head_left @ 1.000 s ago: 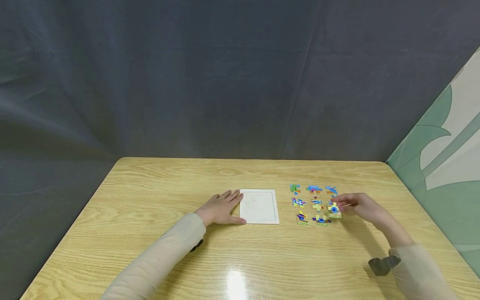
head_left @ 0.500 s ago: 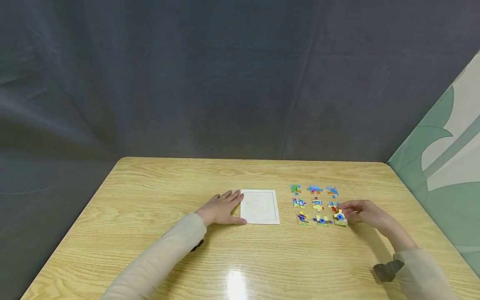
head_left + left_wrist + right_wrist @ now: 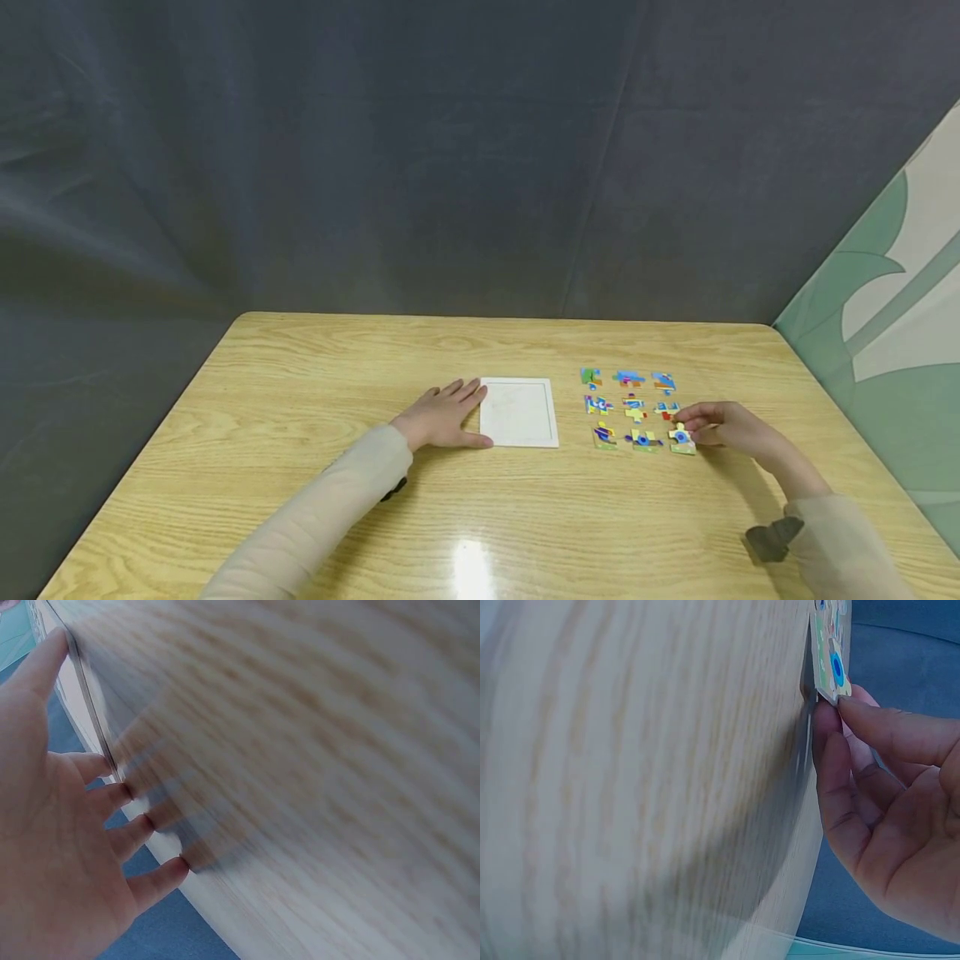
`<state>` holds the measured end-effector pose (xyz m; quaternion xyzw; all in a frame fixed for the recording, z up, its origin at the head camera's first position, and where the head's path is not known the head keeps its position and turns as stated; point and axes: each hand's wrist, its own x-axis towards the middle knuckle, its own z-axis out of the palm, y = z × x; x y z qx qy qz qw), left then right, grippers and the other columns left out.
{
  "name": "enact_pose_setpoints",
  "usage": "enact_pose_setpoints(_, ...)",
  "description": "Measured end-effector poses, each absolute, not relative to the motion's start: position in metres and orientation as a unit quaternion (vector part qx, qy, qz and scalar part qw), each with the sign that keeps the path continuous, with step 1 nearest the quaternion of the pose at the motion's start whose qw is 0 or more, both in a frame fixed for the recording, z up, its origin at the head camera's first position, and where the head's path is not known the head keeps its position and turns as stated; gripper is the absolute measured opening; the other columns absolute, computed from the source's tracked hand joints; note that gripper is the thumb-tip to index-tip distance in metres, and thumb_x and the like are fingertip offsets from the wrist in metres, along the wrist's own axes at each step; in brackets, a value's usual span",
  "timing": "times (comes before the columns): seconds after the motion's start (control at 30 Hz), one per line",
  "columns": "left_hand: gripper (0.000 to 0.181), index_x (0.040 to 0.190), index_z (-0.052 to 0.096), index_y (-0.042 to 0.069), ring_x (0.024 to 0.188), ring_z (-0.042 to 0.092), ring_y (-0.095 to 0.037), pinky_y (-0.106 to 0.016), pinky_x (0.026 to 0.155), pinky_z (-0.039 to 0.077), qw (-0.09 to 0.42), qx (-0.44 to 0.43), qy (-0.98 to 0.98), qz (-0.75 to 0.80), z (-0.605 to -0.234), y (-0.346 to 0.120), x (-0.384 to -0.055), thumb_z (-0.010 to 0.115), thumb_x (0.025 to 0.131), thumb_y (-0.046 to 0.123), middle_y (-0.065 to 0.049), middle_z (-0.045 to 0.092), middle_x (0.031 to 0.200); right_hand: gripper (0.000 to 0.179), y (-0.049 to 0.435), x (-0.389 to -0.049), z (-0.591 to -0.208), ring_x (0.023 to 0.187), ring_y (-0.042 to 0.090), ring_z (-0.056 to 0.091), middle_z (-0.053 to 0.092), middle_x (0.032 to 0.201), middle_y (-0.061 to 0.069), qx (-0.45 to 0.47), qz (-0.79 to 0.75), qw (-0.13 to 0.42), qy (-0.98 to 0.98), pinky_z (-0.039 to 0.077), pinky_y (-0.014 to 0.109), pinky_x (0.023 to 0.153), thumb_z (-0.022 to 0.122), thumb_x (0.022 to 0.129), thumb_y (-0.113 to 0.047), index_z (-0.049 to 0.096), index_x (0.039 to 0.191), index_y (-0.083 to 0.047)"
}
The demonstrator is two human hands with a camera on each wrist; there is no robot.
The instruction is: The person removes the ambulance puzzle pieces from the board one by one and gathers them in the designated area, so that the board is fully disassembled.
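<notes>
My left hand (image 3: 442,419) lies with fingers spread at the left side of a white square puzzle tray (image 3: 517,413). Its thumb and index fingertip touch the tray's edge; in the left wrist view the straight fingers (image 3: 159,885) meet the tabletop. My right hand (image 3: 723,429) pinches a jigsaw piece (image 3: 681,438) with a blue circle and a green lower edge, at the bottom right of the loose pieces. In the right wrist view the thumb (image 3: 896,735) presses that piece's corner, and the piece sits very close to the wood.
Several other jigsaw pieces (image 3: 634,408) lie apart in rows on the wooden table (image 3: 337,367), right of the tray. A dark cloth (image 3: 450,167) hangs behind the far edge. A green and white patterned panel (image 3: 885,333) stands at the right.
My right hand has moved right and toward me with the jigsaw piece, lowering it to the bottom right corner of the group. My left hand has stayed in place.
</notes>
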<state>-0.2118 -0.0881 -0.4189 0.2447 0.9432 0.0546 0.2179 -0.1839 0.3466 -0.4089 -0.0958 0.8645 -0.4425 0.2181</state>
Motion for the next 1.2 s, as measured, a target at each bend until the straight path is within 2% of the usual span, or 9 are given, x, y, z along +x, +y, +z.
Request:
enact_pose_setpoints(0.37, 0.088, 0.156, 0.01, 0.023, 0.151, 0.007, -0.024, -0.052, 0.121, 0.014, 0.221, 0.245, 0.943, 0.054, -0.415, -0.088, -0.211, 0.046, 0.089, 0.067, 0.002, 0.005, 0.163, 0.039, 0.347, -0.185, -0.41, 0.079, -0.004, 0.054, 0.059, 0.091, -0.004, -0.094, -0.428, 0.215, 0.873, 0.05, 0.017, 0.066, 0.06, 0.087, 0.003, 0.048, 0.118, 0.023)
enact_pose_setpoints(0.6, 0.088, 0.156, 0.01, 0.023, 0.151, 0.008, -0.024, -0.052, 0.121, 0.015, 0.222, 0.242, 0.943, 0.056, -0.415, -0.087, -0.211, 0.047, 0.089, 0.066, 0.002, 0.006, 0.163, 0.041, 0.347, -0.185, -0.41, 0.082, -0.007, 0.057, 0.063, 0.095, -0.001, -0.104, -0.434, 0.216, 0.868, 0.052, 0.017, 0.068, 0.061, 0.086, 0.002, 0.048, 0.118, 0.023)
enact_pose_setpoints(1.0, 0.09, 0.156, 0.008, 0.023, 0.151, 0.007, -0.025, -0.053, 0.121, 0.012, 0.232, 0.243, 0.937, 0.099, -0.419, -0.088, -0.215, 0.049, 0.088, 0.066, 0.001, 0.004, 0.163, 0.044, 0.349, -0.185, -0.407, 0.082, -0.007, 0.057, 0.066, 0.103, 0.014, -0.072, -0.405, 0.205, 0.888, 0.054, 0.018, 0.073, 0.064, 0.087, -0.002, 0.048, 0.121, 0.021)
enact_pose_setpoints(1.2, 0.084, 0.155, 0.013, 0.019, 0.15, 0.012, -0.027, -0.055, 0.119, 0.016, 0.192, 0.245, 0.937, 0.157, -0.413, -0.095, -0.22, 0.049, 0.091, 0.06, -0.005, 0.011, 0.163, 0.043, 0.347, -0.186, -0.398, 0.083, -0.007, 0.058, 0.065, 0.104, 0.015, -0.071, -0.405, 0.183, 0.893, 0.055, 0.021, 0.072, 0.059, 0.089, 0.0, 0.046, 0.124, 0.021)
